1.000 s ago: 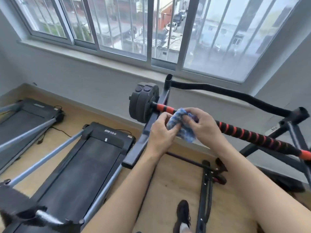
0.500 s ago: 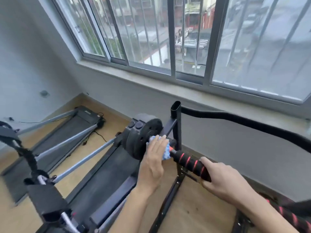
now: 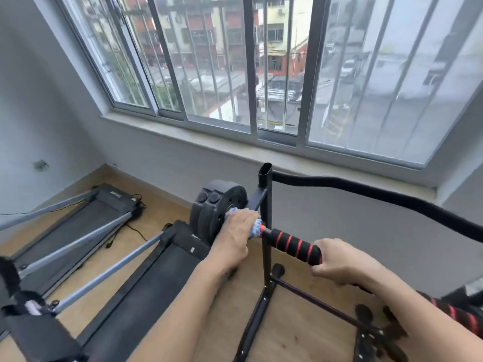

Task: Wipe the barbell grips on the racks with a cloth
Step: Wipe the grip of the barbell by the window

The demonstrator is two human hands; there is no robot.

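The barbell's black grip with red spiral stripes [image 3: 292, 244] lies across a black rack upright [image 3: 266, 220]. My left hand [image 3: 235, 231] grips a blue and white cloth [image 3: 254, 228] wrapped round the bar's left end, right beside the black weight plates [image 3: 217, 212]. My right hand [image 3: 339, 262] grips the striped bar further right, fingers curled round it. Beyond my right forearm the bar shows again at the lower right, blurred.
Two folded treadmills [image 3: 109, 210] lie on the wooden floor at the left. A padded black curved bar [image 3: 366, 194] runs above the barbell toward the right. The rack's base [image 3: 326, 309] stands below. A window wall [image 3: 235, 152] is just behind.
A second ago both hands held the cloth mid-bar. My left hand has since slid the cloth left to the bar's end by the plates, and my right hand now grips the bare bar.
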